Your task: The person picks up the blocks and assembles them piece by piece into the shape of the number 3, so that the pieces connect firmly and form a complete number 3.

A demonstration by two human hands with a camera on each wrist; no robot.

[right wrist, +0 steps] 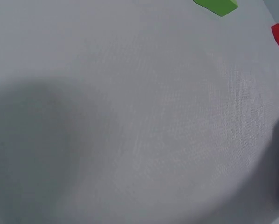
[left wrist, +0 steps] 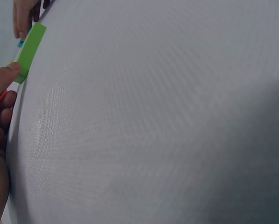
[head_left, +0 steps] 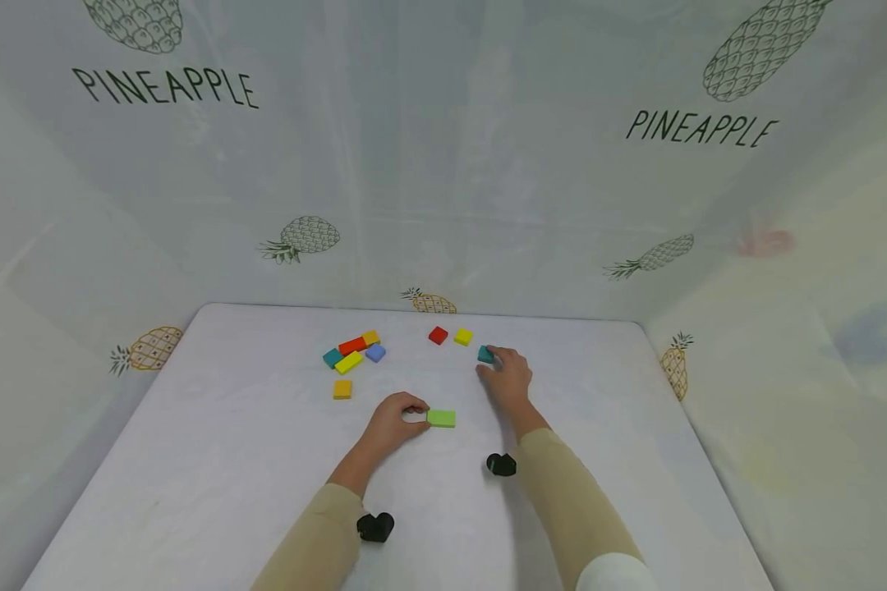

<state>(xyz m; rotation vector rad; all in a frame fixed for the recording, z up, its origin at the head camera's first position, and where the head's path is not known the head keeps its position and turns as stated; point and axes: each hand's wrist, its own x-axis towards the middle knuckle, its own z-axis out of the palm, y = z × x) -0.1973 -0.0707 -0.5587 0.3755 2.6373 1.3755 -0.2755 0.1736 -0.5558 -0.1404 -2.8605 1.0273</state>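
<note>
A light green rectangular block [head_left: 441, 419] lies at the middle of the white table. My left hand [head_left: 393, 423] pinches its left end, thumb on the near side and index finger on the far side. In the left wrist view the left thumb [left wrist: 9, 72] presses on the end of the green block [left wrist: 33, 49]. Farther back and to the right, my right hand [head_left: 508, 379] reaches over a small teal block [head_left: 485, 355]. Its index fingertip is right at the block's far edge, while the thumb is spread just in front. The right wrist view shows only a sliver of that hand.
A red block [head_left: 438, 335] and a yellow block [head_left: 463, 336] lie left of the teal one. Back left is a cluster with a long red block [head_left: 352, 345], a yellow bar [head_left: 349, 363] and a blue block [head_left: 375, 353]. An orange square [head_left: 342, 390] lies before it.
</note>
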